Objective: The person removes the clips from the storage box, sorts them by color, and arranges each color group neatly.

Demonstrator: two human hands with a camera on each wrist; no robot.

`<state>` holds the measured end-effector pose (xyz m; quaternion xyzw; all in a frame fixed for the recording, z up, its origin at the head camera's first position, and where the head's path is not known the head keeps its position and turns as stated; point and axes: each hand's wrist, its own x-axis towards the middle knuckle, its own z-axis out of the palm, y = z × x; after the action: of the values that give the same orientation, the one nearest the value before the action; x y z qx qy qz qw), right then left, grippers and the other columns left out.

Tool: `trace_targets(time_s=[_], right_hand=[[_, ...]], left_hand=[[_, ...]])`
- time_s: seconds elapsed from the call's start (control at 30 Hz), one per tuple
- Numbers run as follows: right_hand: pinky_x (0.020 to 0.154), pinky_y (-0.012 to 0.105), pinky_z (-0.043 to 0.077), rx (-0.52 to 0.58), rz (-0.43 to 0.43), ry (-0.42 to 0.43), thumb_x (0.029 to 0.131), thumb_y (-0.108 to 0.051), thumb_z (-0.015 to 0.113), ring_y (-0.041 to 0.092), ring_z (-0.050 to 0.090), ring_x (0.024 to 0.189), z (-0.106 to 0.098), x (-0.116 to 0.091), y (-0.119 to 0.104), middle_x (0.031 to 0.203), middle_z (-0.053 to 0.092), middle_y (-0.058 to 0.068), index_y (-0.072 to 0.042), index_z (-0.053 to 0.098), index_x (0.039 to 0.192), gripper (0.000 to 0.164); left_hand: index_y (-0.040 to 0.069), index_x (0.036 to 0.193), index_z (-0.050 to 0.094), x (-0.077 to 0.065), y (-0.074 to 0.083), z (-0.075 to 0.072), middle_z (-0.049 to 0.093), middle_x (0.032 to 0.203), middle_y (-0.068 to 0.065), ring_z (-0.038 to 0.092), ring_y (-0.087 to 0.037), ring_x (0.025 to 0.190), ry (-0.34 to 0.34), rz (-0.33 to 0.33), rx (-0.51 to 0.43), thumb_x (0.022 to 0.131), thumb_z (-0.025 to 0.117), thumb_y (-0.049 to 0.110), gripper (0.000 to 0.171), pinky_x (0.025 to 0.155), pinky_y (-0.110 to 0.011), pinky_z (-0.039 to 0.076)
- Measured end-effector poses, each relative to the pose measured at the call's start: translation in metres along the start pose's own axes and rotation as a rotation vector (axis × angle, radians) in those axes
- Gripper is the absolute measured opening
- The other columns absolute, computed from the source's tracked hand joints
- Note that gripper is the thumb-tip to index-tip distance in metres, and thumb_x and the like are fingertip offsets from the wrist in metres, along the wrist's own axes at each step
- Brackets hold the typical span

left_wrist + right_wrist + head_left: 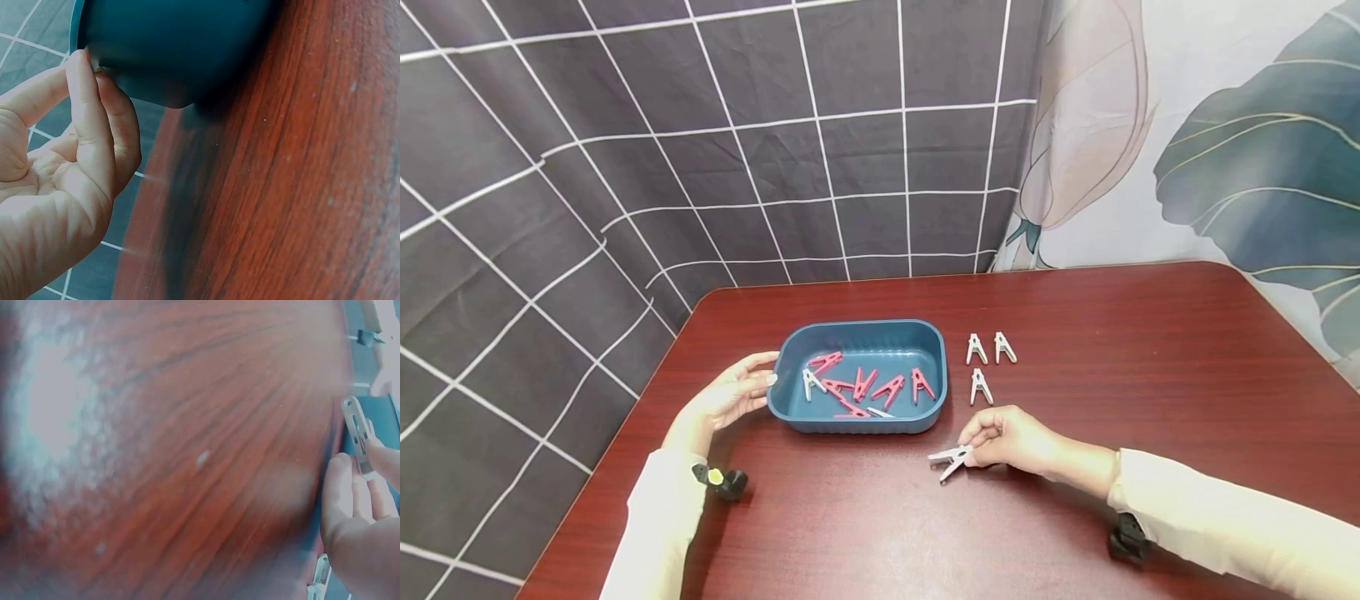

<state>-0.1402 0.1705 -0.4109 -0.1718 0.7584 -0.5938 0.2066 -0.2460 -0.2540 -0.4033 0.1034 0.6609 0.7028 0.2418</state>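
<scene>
A blue plastic basin (857, 425) sits on the table with several red clothespins (889, 390) and a couple of white ones inside. At its left end my left hand (743, 392) holds the rim (76, 28), fingertips against the wall. My right hand (1011, 442) is in front of the basin's right corner, pinching a white clothespin (953, 457) by one end. That clothespin (357, 428) points away from the fingers in the right wrist view. Three more white clothespins (980, 385) lie apart on the table, right of the basin.
The dark red wooden table (820, 517) has its far edge along a grey curtain (850, 150) with white grid lines. A leaf-patterned curtain (1240, 167) hangs at the back right. Both wrists carry small black devices (1127, 537).
</scene>
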Motion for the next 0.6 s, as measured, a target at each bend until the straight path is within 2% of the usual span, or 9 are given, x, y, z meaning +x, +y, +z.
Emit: trace_targets(time_s=[0.13, 0.2, 0.3, 0.4, 0.47, 0.6], right_hand=[[0.068, 0.020, 0.052, 0.155, 0.026, 0.008, 0.081, 0.001, 0.066, 0.005, 0.064, 0.073, -0.007, -0.003, -0.001, 0.084, 0.071, 0.003, 0.020, 0.056, 0.104, 0.031], [0.072, 0.021, 0.053, 0.224, 0.014, 0.010, 0.084, 0.001, 0.063, 0.006, 0.066, 0.077, -0.012, -0.004, -0.002, 0.085, 0.071, -0.001, 0.018, 0.056, 0.104, 0.027], [0.074, 0.021, 0.054, 0.275, -0.017, 0.024, 0.085, 0.002, 0.062, 0.006, 0.066, 0.079, -0.019, -0.005, -0.003, 0.084, 0.071, -0.004, 0.004, 0.063, 0.099, 0.014], [0.076, 0.023, 0.055, 0.316, -0.016, 0.033, 0.085, 0.004, 0.061, 0.007, 0.067, 0.079, -0.026, -0.006, -0.005, 0.084, 0.071, -0.004, -0.010, 0.065, 0.095, 0.017], [0.078, 0.024, 0.055, 0.342, -0.004, 0.048, 0.085, 0.005, 0.059, 0.008, 0.067, 0.080, -0.030, -0.007, -0.007, 0.084, 0.070, -0.003, -0.008, 0.062, 0.097, 0.018], [0.079, 0.027, 0.055, 0.380, 0.017, 0.100, 0.086, 0.009, 0.053, 0.008, 0.067, 0.082, -0.038, -0.007, -0.011, 0.088, 0.067, -0.001, 0.005, 0.052, 0.106, 0.021]], left_hand=[[0.015, 0.129, 0.045, 0.001, -0.001, -0.001, 0.064, 0.106, 0.002, 0.066, -0.010, 0.091, 0.000, -0.001, -0.001, 0.097, 0.044, -0.004, 0.037, 0.082, -0.026, 0.054], [0.015, 0.129, 0.045, 0.001, -0.001, -0.001, 0.064, 0.106, 0.002, 0.066, -0.010, 0.091, 0.002, -0.002, -0.002, 0.097, 0.043, -0.004, 0.037, 0.081, -0.026, 0.054], [0.014, 0.130, 0.044, 0.001, -0.001, -0.001, 0.065, 0.105, 0.003, 0.066, -0.010, 0.091, 0.004, -0.006, -0.001, 0.097, 0.043, -0.003, 0.037, 0.081, -0.025, 0.054], [0.014, 0.130, 0.044, 0.001, 0.000, -0.001, 0.065, 0.104, 0.002, 0.066, -0.010, 0.091, 0.005, -0.009, -0.002, 0.097, 0.044, -0.003, 0.037, 0.081, -0.026, 0.054], [0.013, 0.130, 0.044, 0.001, 0.000, -0.001, 0.065, 0.104, 0.002, 0.066, -0.010, 0.090, 0.007, -0.009, -0.002, 0.097, 0.044, -0.004, 0.037, 0.081, -0.026, 0.054], [0.013, 0.130, 0.044, 0.001, 0.000, -0.001, 0.066, 0.104, 0.002, 0.066, -0.011, 0.090, 0.010, -0.010, 0.000, 0.097, 0.044, -0.004, 0.037, 0.080, -0.026, 0.055]])
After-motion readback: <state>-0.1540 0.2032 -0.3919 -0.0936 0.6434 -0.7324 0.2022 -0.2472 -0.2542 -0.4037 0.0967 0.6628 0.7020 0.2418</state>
